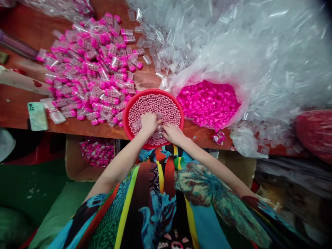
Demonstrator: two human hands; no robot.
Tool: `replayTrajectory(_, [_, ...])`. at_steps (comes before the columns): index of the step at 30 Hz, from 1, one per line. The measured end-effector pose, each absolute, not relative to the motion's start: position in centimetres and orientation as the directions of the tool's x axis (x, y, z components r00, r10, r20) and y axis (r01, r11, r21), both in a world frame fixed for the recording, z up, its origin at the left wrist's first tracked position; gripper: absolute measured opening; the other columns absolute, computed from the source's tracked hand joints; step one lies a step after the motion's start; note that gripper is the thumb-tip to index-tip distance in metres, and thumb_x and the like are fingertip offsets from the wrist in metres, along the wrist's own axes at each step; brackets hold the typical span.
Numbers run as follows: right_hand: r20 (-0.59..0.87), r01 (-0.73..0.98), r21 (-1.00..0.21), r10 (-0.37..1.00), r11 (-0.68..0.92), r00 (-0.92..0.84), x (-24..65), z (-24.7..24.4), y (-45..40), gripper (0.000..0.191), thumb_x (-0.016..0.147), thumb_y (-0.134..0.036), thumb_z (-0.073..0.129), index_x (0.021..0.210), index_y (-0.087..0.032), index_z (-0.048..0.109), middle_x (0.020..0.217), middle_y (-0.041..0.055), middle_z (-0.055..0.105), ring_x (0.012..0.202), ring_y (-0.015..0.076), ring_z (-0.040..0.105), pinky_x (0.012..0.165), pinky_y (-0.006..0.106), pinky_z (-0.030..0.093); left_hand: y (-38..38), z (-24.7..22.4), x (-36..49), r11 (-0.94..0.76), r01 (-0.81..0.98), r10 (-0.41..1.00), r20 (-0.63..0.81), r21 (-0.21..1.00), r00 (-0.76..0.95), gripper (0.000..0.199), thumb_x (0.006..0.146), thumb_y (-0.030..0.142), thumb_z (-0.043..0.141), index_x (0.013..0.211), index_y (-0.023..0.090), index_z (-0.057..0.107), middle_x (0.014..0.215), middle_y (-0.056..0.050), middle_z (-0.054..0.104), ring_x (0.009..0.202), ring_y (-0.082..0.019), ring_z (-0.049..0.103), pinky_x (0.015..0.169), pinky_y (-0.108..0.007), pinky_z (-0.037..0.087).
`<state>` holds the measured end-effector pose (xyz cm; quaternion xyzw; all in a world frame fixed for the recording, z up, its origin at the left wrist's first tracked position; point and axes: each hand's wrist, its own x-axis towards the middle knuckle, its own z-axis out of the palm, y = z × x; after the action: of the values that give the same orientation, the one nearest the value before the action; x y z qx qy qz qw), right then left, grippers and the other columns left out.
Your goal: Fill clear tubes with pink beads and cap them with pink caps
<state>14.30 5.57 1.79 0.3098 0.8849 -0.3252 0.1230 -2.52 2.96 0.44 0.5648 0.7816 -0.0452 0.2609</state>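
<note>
A red bowl (pixel 125 119) full of small round pink beads (pixel 166 103) stands at the table's front edge. Both my hands are inside it, low over the beads. My left hand (pixel 149 122) is closed, knuckles up, with clear plastic containers (pixel 158 132) at its fingers. On the other side, my right hand (pixel 173 133) has its fingers bent around the edge of the same clear pieces. How many containers each hand has is hard to make out. Left of the bowl lies a heap of bead-filled clear containers with pink caps (pixel 95 72).
Right of the bowl, an opened plastic bag (pixel 242 100) holds loose pink caps (pixel 207 103). Behind it spreads a large bag of empty clear containers (pixel 176 45). A phone (pixel 37 116) lies at left on the wooden table (pixel 109 130). Below it stands a cardboard box (pixel 72 162).
</note>
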Motion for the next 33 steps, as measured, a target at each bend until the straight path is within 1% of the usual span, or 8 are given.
replayTrajectory(4, [-0.359, 0.594, -0.570, 0.479, 0.567, -0.801, 14.7, 0.6, 4.6, 0.015, 0.094, -0.020, 0.069, 0.107, -0.026, 0.074, 0.111, 0.0095, 0.072, 0.103, 0.0277, 0.067, 0.094, 0.042, 0.054, 3.7, -0.5, -1.6, 0.359, 0.902, 0.876, -0.420, 0.240, -0.237, 0.033, 0.098, 0.036, 0.059, 0.113, 0.011, 0.075, 0.126, -0.023, 0.067, 0.118, -0.038, 0.057, 0.095, -0.049, 0.041])
replayTrajectory(8, [-0.289, 0.565, -0.677, 0.535, 0.472, -0.794, 15.8, 0.7, 4.9, 0.019, 0.102, -0.023, 0.057, 0.111, -0.026, 0.073, 0.111, 0.0097, 0.074, 0.105, 0.0256, 0.069, 0.095, 0.040, 0.056, 3.5, -0.2, -2.4, 0.303, 0.908, 0.906, -0.382, 0.290, -0.180, 0.032, 0.096, 0.031, 0.059, 0.115, 0.010, 0.074, 0.125, -0.023, 0.068, 0.119, -0.039, 0.054, 0.100, -0.052, 0.037])
replayTrajectory(12, [-0.239, 0.540, -0.767, 0.628, 0.345, -0.741, 17.4, 1.3, 5.4, 0.024, 0.105, -0.023, 0.051, 0.113, -0.028, 0.073, 0.112, 0.0076, 0.076, 0.105, 0.0230, 0.071, 0.096, 0.038, 0.058, 4.3, -0.2, -3.2, 0.288, 0.903, 0.922, -0.348, 0.320, -0.171, 0.035, 0.098, 0.018, 0.044, 0.116, 0.007, 0.073, 0.125, -0.026, 0.066, 0.122, -0.040, 0.051, 0.102, -0.054, 0.034])
replayTrajectory(14, [-0.229, 0.534, -0.794, 0.670, 0.291, -0.706, 18.5, 1.7, 5.4, 0.024, 0.104, -0.023, 0.052, 0.113, -0.029, 0.074, 0.111, 0.0070, 0.076, 0.103, 0.0226, 0.073, 0.095, 0.037, 0.059, 5.2, -0.8, -3.2, 0.285, 0.891, 0.923, -0.351, 0.353, -0.157, 0.037, 0.097, 0.011, 0.039, 0.108, 0.011, 0.074, 0.122, -0.025, 0.067, 0.120, -0.038, 0.052, 0.101, -0.051, 0.036])
replayTrajectory(18, [-0.242, 0.574, -0.795, 0.764, 0.197, -0.598, 21.7, 2.0, 5.0, 0.022, 0.102, -0.026, 0.054, 0.112, -0.027, 0.074, 0.111, 0.0074, 0.077, 0.103, 0.0232, 0.074, 0.095, 0.038, 0.059, 6.6, -2.8, -1.9, 0.265, 0.840, 0.927, -0.363, 0.473, -0.088, 0.028, 0.090, 0.005, 0.046, 0.089, 0.015, 0.072, 0.107, -0.021, 0.068, 0.107, -0.034, 0.057, 0.093, -0.043, 0.041])
replayTrajectory(23, [-0.288, 0.659, -0.750, 0.864, 0.065, -0.413, 26.7, 1.1, 4.3, 0.023, 0.099, -0.027, 0.053, 0.106, -0.025, 0.074, 0.105, 0.0080, 0.078, 0.099, 0.0238, 0.075, 0.095, 0.039, 0.060, 6.9, -4.4, -1.2, 0.245, 0.727, 0.953, -0.298, 0.642, -0.058, 0.021, 0.077, -0.001, 0.054, 0.078, 0.019, 0.060, 0.100, -0.016, 0.065, 0.105, -0.031, 0.057, 0.098, -0.043, 0.045])
replayTrajectory(28, [-0.320, 0.682, -0.730, 0.904, -0.044, -0.284, 29.0, -0.1, 3.9, 0.027, 0.096, -0.028, 0.050, 0.107, -0.022, 0.074, 0.107, 0.0128, 0.079, 0.096, 0.0270, 0.076, 0.090, 0.042, 0.061, 5.5, -3.6, -2.0, 0.275, 0.549, 0.961, -0.205, 0.789, -0.186, 0.016, 0.074, 0.008, 0.067, 0.080, 0.022, 0.060, 0.098, -0.009, 0.067, 0.099, -0.028, 0.062, 0.095, -0.042, 0.050])
replayTrajectory(33, [-0.305, 0.632, -0.775, 0.881, -0.010, -0.361, 26.5, 0.8, 4.9, 0.027, 0.097, -0.031, 0.052, 0.110, -0.023, 0.075, 0.110, 0.0104, 0.079, 0.096, 0.0253, 0.076, 0.087, 0.039, 0.063, 3.1, -1.8, -1.2, 0.277, 0.327, 0.903, -0.128, 0.903, -0.410, 0.023, 0.078, 0.020, 0.073, 0.100, 0.022, 0.065, 0.111, -0.009, 0.072, 0.109, -0.027, 0.067, 0.101, -0.044, 0.051])
